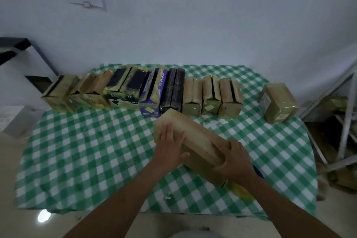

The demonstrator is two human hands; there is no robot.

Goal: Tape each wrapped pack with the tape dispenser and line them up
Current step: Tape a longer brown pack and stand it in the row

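Green checks cover the desk [77,150], and in the middle of the frame the pack [195,137] lies slanted, left hand [170,141] flat on top, right hand [233,162] curled round its near end; it looks stiff, boxy and slick, so hold both ends.

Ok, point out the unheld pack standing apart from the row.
The tan pack at far right, alone beyond a gap; the others stand side by side in the row.
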